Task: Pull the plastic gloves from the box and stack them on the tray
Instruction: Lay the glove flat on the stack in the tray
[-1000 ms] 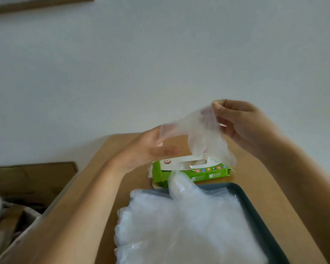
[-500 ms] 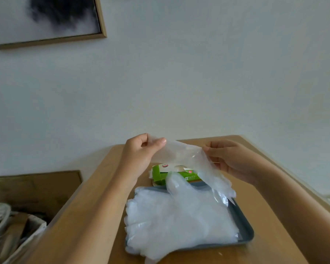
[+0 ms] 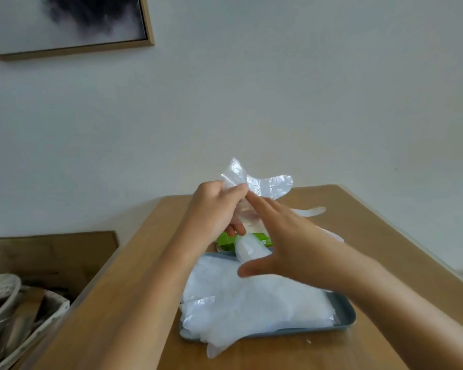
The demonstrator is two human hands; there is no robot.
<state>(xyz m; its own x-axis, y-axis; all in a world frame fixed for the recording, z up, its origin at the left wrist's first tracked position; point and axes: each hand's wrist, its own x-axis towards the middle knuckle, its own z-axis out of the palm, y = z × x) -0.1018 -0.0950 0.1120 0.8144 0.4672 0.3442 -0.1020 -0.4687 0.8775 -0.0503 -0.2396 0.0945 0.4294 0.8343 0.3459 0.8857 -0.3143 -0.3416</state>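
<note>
The left hand (image 3: 214, 209) is raised above the far end of the grey-blue tray (image 3: 346, 316), its fingers and thumb curled tight and pinching a crumpled clear plastic glove (image 3: 254, 184); the glove's upper part fans out above the fist, with one plastic finger pointing right, and the rest hangs down through the palm toward the tray's far rim. The right hand (image 3: 286, 244) hovers over the far half of the tray, fingers straight and spread apart, thumb stretched out to the left above the stack; its index fingertip touches the held glove just beside the left thumb, and it grips nothing.

The green glove box (image 3: 225, 240) lies on the wooden table (image 3: 380, 236) just beyond the tray's far rim, mostly hidden behind both hands; whether it touches the rim cannot be told. A stack of clear gloves (image 3: 251, 303) fills nearly the whole tray; its near-left corner spills over the near rim onto the table, and one glove thumb stands up at the far edge. A loose glove (image 3: 312, 211) lies flat on the table beyond the tray to the right, partly covered by the right hand.

Left of the tray, off the table, sits a basket (image 3: 56, 311) of blurred oddments; high above and left of the tray a framed picture (image 3: 64, 22) hangs on the white wall.
</note>
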